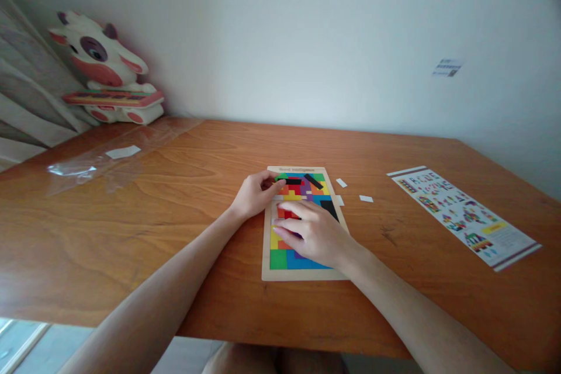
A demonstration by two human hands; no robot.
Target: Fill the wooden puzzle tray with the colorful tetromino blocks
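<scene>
A wooden tray puzzle (266, 257) with colourful block-shaped pieces lies on the table in front of me. At its upper left, my left hand (259, 194) is closed, thumb and forefinger on the left end of a black strip-shaped puzzle piece (291, 182). A second black strip (313, 181) lies tilted across the pieces to the right. My right hand (313, 231) is over the middle of the tray, fingers apart and palm down. It hides many pieces; whether the fingertips touch them I cannot tell. A black patch (328, 208) shows beside its knuckles.
Small white slips (366, 198) lie right of the tray. A printed pattern sheet (464, 216) is farther right on the wooden table (210, 169). At the back left are clear plastic wrapping (87, 169) and a cow-shaped toy keyboard (114, 82) by the wall.
</scene>
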